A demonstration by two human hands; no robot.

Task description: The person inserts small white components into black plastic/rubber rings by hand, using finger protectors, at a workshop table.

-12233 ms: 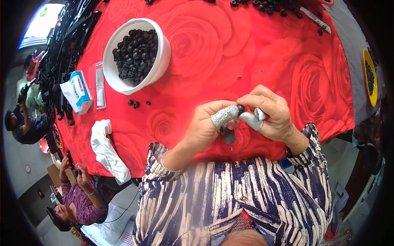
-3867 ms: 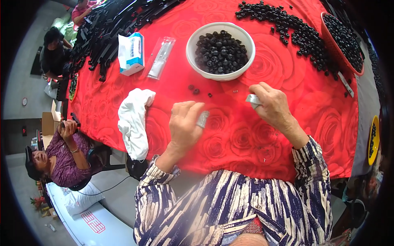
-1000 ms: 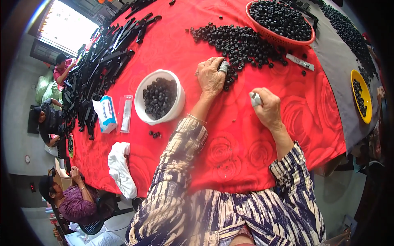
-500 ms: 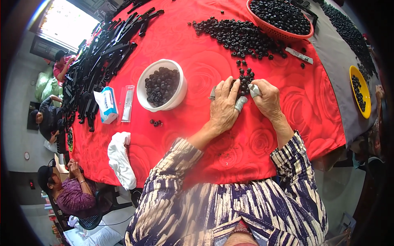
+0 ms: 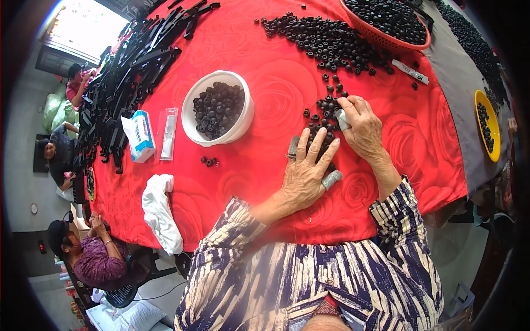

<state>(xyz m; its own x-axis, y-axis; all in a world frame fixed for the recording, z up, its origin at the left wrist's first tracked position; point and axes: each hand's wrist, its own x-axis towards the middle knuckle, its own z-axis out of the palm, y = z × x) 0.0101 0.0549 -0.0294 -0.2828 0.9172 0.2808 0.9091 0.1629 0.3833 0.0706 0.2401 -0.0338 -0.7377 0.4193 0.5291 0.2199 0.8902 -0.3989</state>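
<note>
My left hand (image 5: 306,176) lies palm down on the red cloth, its fingers spread over small round black pieces (image 5: 327,105) that look like beads with holes. Grey wrapping covers its thumb and one finger. To its right, my right hand (image 5: 363,129) is curled, with the wrapped thumb drawn in beside the forefinger at the edge of the pieces. Whether a piece is between those fingertips is hidden. A larger heap of the same black pieces (image 5: 314,38) spreads farther off. Left of my hands, a white bowl (image 5: 247,113) holds many more.
A red basket (image 5: 381,39) of black pieces stands far right, with a yellow tray (image 5: 496,127) beyond. A tissue box (image 5: 142,138), a clear plastic packet (image 5: 169,135) and white cloth (image 5: 160,212) lie left. Long black strips (image 5: 138,66) are piled far left; several people sit there.
My left hand has come nearer to me and its fingers have spread, uncovering black pieces, several of them now nearer me. My right hand has shifted slightly toward me.
</note>
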